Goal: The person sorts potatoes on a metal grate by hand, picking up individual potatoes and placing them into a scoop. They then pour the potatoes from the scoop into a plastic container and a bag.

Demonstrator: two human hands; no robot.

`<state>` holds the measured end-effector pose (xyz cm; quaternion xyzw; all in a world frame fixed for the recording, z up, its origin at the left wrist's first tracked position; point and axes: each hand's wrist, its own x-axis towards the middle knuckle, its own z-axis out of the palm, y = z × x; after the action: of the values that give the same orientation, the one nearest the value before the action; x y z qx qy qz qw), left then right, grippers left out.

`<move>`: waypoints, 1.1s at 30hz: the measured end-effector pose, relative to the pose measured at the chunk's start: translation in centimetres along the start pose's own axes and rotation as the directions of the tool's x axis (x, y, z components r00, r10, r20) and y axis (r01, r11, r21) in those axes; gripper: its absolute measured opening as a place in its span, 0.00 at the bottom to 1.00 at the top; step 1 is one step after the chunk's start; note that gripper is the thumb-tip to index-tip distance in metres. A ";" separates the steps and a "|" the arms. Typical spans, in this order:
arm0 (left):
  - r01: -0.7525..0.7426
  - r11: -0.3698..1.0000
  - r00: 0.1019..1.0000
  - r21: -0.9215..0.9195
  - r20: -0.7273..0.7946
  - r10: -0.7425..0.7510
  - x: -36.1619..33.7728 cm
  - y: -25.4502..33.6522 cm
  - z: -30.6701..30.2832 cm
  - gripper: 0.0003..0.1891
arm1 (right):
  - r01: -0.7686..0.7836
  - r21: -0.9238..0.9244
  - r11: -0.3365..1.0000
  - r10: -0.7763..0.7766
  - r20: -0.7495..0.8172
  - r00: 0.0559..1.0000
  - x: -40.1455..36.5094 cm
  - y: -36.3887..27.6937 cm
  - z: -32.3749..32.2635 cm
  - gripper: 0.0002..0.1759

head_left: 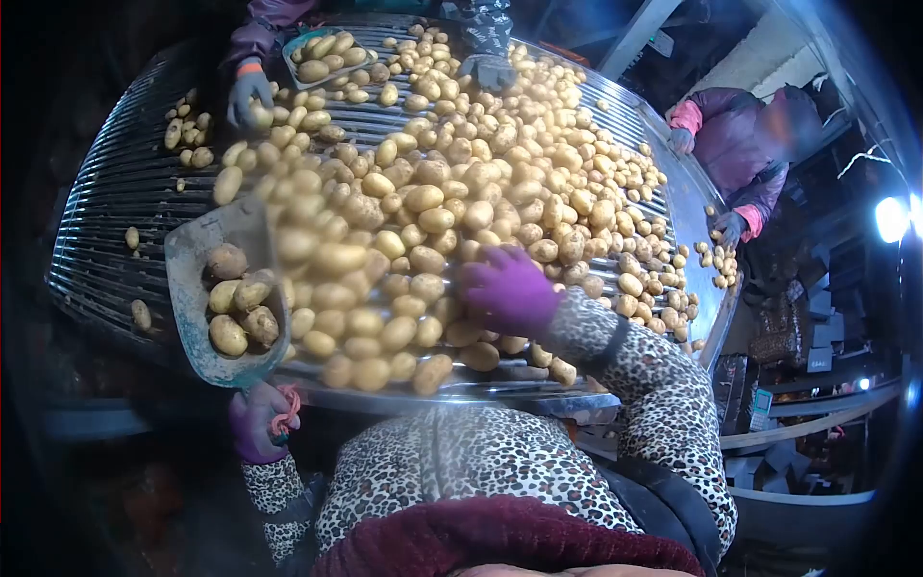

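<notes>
My left hand [258,423], in a purple glove, is wrapped round the handle of a worn, blue-green scoop [195,327]; a red cord is looped at the handle. Several potatoes [229,334] lie in the scoop, which rests over the near left of a slatted metal sorting table. My right hand [510,288], also purple-gloved, is over the spread of potatoes [423,198] and touches the near part of it. Motion smears its fingers, and I cannot tell whether they close on a potato. Potatoes between the scoop and this hand are blurred too.
Across the table, a person's grey-gloved hand [250,98] is at the potatoes beside another filled scoop [306,72]. A second grey glove [490,72] reaches in at the top. On the right, a person in a purple jacket [735,144] works at the metal side rim [687,226].
</notes>
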<state>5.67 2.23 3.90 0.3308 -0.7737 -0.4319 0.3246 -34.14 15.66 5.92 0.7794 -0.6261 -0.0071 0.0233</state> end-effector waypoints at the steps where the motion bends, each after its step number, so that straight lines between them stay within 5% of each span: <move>1: 0.009 1.000 1.000 -0.005 -0.002 -0.009 0.0 0.0 0.1 0.07 | 0.005 0.002 1.000 -0.005 0.009 1.000 0.5 0.1 -0.8 0.20; 3: 0.241 0.937 0.969 -0.254 0.121 -0.216 0.0 0.0 0.2 0.07 | -0.219 0.085 0.972 0.190 0.263 0.946 1.9 0.8 -2.9 0.18; 5: 0.261 0.904 0.960 -0.337 0.189 -0.207 0.7 1.2 0.6 0.06 | -0.099 0.032 0.995 0.103 -0.162 0.981 3.3 2.1 -3.1 0.16; 7: 0.271 0.870 0.954 -0.412 0.237 -0.185 0.3 1.4 0.7 0.06 | -0.146 0.045 0.988 0.151 -0.178 0.972 7.0 2.4 -3.2 0.14; 11: 0.237 0.960 0.969 -0.151 0.109 -0.222 -0.9 1.4 1.1 0.05 | -0.104 -0.150 0.983 0.087 -0.118 0.989 10.5 4.4 -0.4 0.11; 13: 0.560 0.769 0.829 -0.309 0.224 -0.513 -1.1 2.9 1.3 0.06 | -0.082 -0.138 0.987 0.072 -0.076 0.994 10.7 4.7 -0.4 0.10; 14: 0.389 0.909 0.899 -0.150 0.276 -0.339 -1.0 2.8 1.1 0.07 | -0.132 -0.046 0.990 0.132 0.005 0.991 10.6 4.3 -2.0 0.11; 15: 0.386 0.910 0.901 -0.152 0.273 -0.337 -1.0 3.1 1.4 0.07 | -0.130 -0.049 0.990 0.130 0.002 0.992 10.1 4.4 -2.3 0.11; 17: 0.349 0.898 0.923 -0.269 0.267 -0.279 -1.0 4.0 2.3 0.07 | -0.094 0.395 0.914 0.192 -0.215 0.958 8.2 4.6 -2.9 0.15; 18: 0.393 0.845 0.908 -0.364 0.296 -0.295 -1.4 2.9 2.7 0.09 | -0.176 0.580 0.795 0.321 -0.157 0.934 7.7 4.2 -3.3 0.23; 20: 0.286 0.930 0.915 -0.230 0.353 -0.194 -1.2 2.9 2.7 0.09 | 0.083 0.841 0.534 0.398 -0.337 0.853 7.7 2.6 -1.6 0.31; 21: 0.154 0.984 0.902 -0.092 0.419 -0.102 -0.9 2.9 2.8 0.08 | 0.180 0.818 0.547 0.388 -0.438 0.811 8.1 0.7 -1.9 0.32; 22: 0.316 0.914 0.862 -0.254 0.479 -0.165 -0.7 2.9 3.1 0.06 | 0.159 0.782 0.603 0.345 -0.435 0.832 7.8 -1.2 -3.2 0.33; 23: 0.304 0.922 0.856 -0.240 0.494 -0.154 -0.3 3.1 3.3 0.06 | 0.228 0.797 0.560 0.268 -0.435 0.860 8.5 -2.6 -3.4 0.34; 24: 0.149 0.970 0.878 -0.192 0.477 -0.041 0.0 3.4 3.4 0.06 | 0.093 0.795 0.600 0.257 -0.301 0.918 7.9 -4.4 -4.9 0.37; 26: -0.242 0.966 0.863 0.091 0.476 0.171 0.3 4.9 3.2 0.06 | 0.203 0.655 0.727 0.172 -0.460 0.871 7.9 -4.5 -3.8 0.37; 27: -0.241 0.965 0.862 0.098 0.479 0.167 -0.2 4.3 2.9 0.06 | 0.186 0.648 0.739 0.198 -0.473 0.859 6.9 -4.4 -4.2 0.36; 29: 0.103 0.994 0.916 -0.034 0.393 -0.082 -1.1 3.5 3.1 0.06 | 0.137 0.532 0.836 0.246 -0.585 0.773 5.8 -2.5 -1.6 0.36; 30: 0.548 0.726 0.829 -0.416 0.386 -0.405 -1.0 5.5 3.3 0.09 | 0.104 0.528 0.843 0.262 -0.571 0.778 4.2 -1.5 -1.2 0.35; 33: 0.504 0.692 0.864 -0.516 0.314 -0.394 -1.8 2.7 3.3 0.12 | -0.243 0.297 0.924 0.320 -0.250 0.914 0.6 0.0 0.1 0.30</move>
<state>3.52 6.25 4.50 0.3545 -0.5242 -0.7415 0.2231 -33.99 15.03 5.87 0.6687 -0.7176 0.1942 0.0145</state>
